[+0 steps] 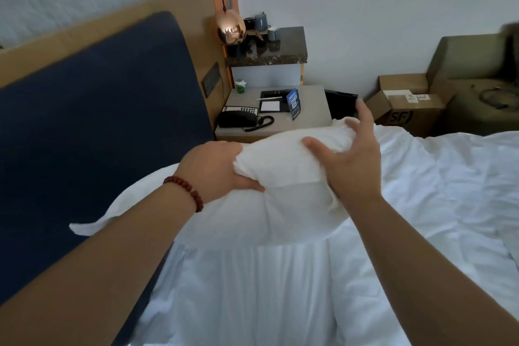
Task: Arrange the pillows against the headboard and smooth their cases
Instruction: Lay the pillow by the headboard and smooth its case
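The L grip (216, 168) holds tight the top edge of the white pillow (280, 205), the R grip (354, 160) lies on its far end w/ fingers spread, & the pillow sits on the bed (421, 205) just beside the blue headboard (98, 107).

Two hands (222, 168) (354, 160), one pillow (280, 205), one phone (238, 118), two cardboard boxes (412, 115) (401, 83), one lamp (230, 27).

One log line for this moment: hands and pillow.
left hand: grips pillow end | right hand: open, spread over pillow top | pillow: creased, beside navy headboard
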A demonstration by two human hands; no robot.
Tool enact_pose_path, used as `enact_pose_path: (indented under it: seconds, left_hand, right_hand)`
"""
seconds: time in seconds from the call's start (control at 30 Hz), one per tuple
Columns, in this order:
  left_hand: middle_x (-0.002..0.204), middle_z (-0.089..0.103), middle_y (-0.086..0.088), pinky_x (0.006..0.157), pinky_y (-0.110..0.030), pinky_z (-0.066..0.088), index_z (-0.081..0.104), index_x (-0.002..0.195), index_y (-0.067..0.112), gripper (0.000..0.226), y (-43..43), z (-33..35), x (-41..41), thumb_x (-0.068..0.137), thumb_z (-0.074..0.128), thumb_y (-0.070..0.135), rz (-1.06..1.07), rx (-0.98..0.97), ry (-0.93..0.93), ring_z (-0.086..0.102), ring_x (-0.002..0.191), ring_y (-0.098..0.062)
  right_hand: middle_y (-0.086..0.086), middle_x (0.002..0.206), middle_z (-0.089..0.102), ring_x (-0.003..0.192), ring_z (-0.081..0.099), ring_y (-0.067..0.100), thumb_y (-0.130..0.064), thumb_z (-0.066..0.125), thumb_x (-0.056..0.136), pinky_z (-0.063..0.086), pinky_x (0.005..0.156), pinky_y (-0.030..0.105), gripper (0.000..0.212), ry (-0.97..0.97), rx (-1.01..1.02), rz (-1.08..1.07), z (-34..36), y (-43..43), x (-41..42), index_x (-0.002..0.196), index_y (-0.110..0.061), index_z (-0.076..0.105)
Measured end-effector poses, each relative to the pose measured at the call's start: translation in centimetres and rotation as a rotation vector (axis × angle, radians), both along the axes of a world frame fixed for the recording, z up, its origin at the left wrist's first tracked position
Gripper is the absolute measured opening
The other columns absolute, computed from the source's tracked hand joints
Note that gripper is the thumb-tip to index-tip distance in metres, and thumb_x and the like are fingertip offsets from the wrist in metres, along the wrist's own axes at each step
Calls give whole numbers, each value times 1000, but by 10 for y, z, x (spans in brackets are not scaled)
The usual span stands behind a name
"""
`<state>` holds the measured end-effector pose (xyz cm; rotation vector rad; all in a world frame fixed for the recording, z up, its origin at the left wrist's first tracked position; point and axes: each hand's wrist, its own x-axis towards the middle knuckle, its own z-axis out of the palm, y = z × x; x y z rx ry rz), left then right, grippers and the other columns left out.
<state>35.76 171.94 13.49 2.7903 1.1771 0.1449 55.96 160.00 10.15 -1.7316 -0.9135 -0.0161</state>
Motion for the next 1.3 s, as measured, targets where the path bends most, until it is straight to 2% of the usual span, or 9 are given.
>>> enact_pose_path:
  seconds: [0.1, 0.2, 0.47, 0.63, 0.8, 0.87, 0.97, 1.1, 1.3]
  left_hand:
    - [73, 57, 12, 70, -35, 50, 57, 76, 27, 57, -9, 31, 12, 58, 62, 80, -83, 30, -101, 55, 72, -11]
    - [70, 57, 8, 65, -32, 45, 58, 74, 24, 60, -19, 81, 20, 55, 55, 81, -151, 138, -170, 54, 68, -12]
    - [62, 49, 12, 54, -24, 34, 44, 60, 29, 48, -71, 198, 5, 63, 68, 71, -160, 339, -193, 44, 59, -2]
    - [73, 66, 11, 69, -32, 50, 64, 71, 28, 62, -118, 245, -23, 40, 64, 82, -217, 269, -370, 61, 75, -8]
    - [77, 68, 8, 68, -27, 48, 70, 75, 25, 48, -139, 271, -36, 53, 79, 66, -172, 212, -354, 62, 76, -9]
    - [83, 70, 4, 75, -29, 50, 71, 81, 21, 48, -135, 258, -34, 60, 80, 63, -141, 151, -287, 65, 82, -14]
    - [91, 69, -1, 83, -38, 52, 69, 90, 17, 60, -117, 218, -24, 65, 74, 71, -66, 64, -135, 64, 88, -20]
    - [100, 67, 5, 88, -35, 51, 66, 102, 24, 62, -87, 191, -22, 69, 65, 76, 16, 36, -97, 61, 92, -14]
    - [124, 57, 6, 91, -33, 47, 42, 138, 20, 106, -43, 157, -7, 59, 56, 91, 90, -35, 73, 55, 103, -14]
  right_hand:
    - [-24, 108, 57, 96, 52, -3, -58, 78, 68, 41, 86, 16, 62, 78, 1, 71, 30, -11, 17, 119, -33, 54]
    - [-23, 86, 54, 80, 50, -13, -57, 78, 69, 37, 66, 3, 46, 0, 75, 46, 78, -18, 22, 98, -32, 52]
    - [-14, 79, 54, 78, 52, 3, -57, 78, 70, 39, 64, 10, 44, -36, 316, 31, 180, -61, 0, 88, -26, 53]
    - [-16, 78, 55, 74, 52, -1, -60, 75, 72, 36, 59, 9, 46, -57, 332, 43, 232, -106, -14, 91, -24, 55]
    - [-6, 89, 60, 85, 55, 12, -63, 70, 75, 37, 66, 24, 48, -136, 313, 38, 264, -130, -28, 92, -19, 58]
    - [-4, 104, 56, 98, 55, 16, -70, 63, 73, 38, 77, 25, 51, -231, 250, 33, 255, -128, -32, 97, -25, 61]
    - [-5, 125, 53, 121, 48, 23, -84, 41, 67, 42, 100, 42, 72, -417, 32, 92, 215, -117, -42, 117, -36, 62]
    - [-3, 160, 25, 150, 5, 26, -80, 25, 79, 19, 118, 54, 80, -630, -176, 104, 145, -90, -47, 147, -40, 36]
    - [-5, 164, -12, 149, -18, 22, -74, 7, 89, 3, 121, 52, 76, -522, -192, 194, 62, -30, -45, 155, -37, 1]
